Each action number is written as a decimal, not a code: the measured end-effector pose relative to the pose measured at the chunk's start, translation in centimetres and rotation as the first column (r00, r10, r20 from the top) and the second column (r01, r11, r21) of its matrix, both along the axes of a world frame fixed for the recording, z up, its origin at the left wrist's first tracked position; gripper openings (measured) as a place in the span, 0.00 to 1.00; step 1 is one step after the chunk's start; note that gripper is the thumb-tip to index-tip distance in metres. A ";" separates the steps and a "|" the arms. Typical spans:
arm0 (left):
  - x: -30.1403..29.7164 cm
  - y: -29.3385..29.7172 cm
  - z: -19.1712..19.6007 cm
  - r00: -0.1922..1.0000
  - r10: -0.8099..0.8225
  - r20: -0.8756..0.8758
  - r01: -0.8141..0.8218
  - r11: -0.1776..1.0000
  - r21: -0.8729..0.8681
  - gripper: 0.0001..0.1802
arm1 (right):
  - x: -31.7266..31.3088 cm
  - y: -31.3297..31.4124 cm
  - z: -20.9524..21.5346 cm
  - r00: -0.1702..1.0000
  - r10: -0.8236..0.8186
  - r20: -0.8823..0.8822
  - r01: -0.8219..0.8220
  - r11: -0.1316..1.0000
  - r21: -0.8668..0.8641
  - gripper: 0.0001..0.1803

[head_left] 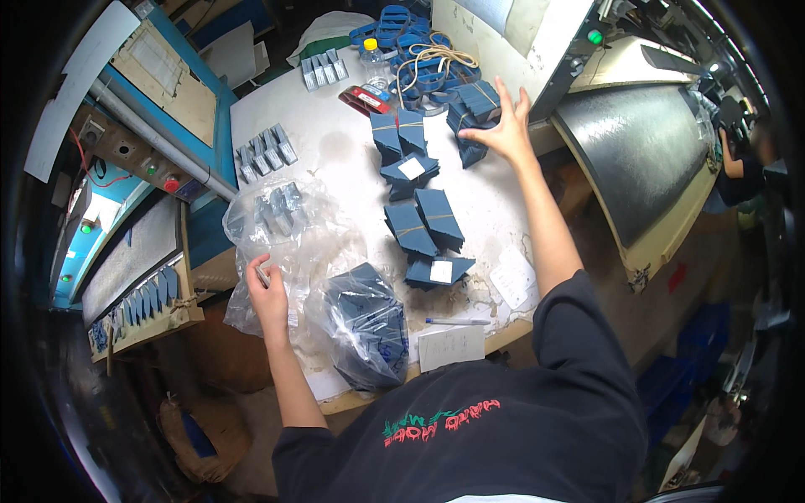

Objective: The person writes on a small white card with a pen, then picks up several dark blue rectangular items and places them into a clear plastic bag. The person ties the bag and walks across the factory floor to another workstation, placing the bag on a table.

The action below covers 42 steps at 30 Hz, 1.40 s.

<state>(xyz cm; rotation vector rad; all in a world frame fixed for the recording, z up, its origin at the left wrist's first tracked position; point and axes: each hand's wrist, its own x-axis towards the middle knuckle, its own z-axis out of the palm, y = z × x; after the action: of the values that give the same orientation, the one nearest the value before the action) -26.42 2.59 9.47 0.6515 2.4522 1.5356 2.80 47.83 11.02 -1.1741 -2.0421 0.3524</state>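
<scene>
My right hand (509,127) reaches to the far right of the table with thumb and fingers spread apart. Its thumb is over or against a banded bundle of dark blue flat pieces (475,102); whether they touch I cannot tell. My left hand (268,293) is curled beside a clear plastic bag (327,230), around a small greyish thing too hidden to name. More banded blue bundles stand mid-table, one group (401,134) behind another (423,222), each with a white label. A filled clear bag of blue pieces (365,323) lies near the front edge.
Grey banded bundles (267,153) and another group (324,69) stand on the left side. At the back are a yellow-capped bottle (375,63), a red object (365,99), blue straps (398,29) and cord. A pen (457,321) and notepad (451,347) lie in front.
</scene>
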 end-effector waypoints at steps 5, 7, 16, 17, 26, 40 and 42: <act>-1.9 0.5 -1.3 1.000 -0.022 -0.009 0.021 0.990 -0.139 0.21 | -2.1 0.2 -2.6 0.960 0.027 -0.280 -0.011 0.998 0.059 0.63; -2.4 1.0 -1.3 0.996 -0.037 -0.082 0.022 0.984 -0.179 0.25 | -2.6 0.0 -2.7 0.961 0.024 -0.277 -0.002 0.997 0.080 0.57; -4.0 4.4 1.7 0.984 -0.179 0.003 0.135 0.732 -0.668 0.30 | -1.4 0.5 -3.0 0.937 0.053 -0.344 0.013 0.982 0.188 0.51; -4.0 4.6 1.9 0.983 -0.185 -0.012 0.119 0.679 -0.724 0.28 | -1.2 0.6 -3.0 0.890 0.106 -0.443 -0.039 0.987 0.157 0.50; -5.1 4.7 4.1 0.966 -0.002 -0.259 -0.176 0.728 -0.663 0.29 | -1.0 -2.1 1.3 0.553 0.173 -0.815 -0.262 0.965 0.027 0.46; -6.9 3.4 9.2 0.941 -0.041 -0.335 0.020 0.998 -0.067 0.09 | -7.6 -14.2 10.5 0.122 0.169 -0.978 -0.873 0.486 -0.025 0.31; -6.2 3.1 11.3 0.939 -0.256 -0.230 0.274 0.960 0.051 0.08 | -9.1 -15.8 10.7 0.104 0.122 -0.987 -0.891 0.453 -0.038 0.35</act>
<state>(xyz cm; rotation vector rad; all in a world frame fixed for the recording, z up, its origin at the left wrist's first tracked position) -32.61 5.71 20.75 1.1753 2.3354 1.5326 -6.27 32.02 21.77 -0.1160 -1.0990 1.8767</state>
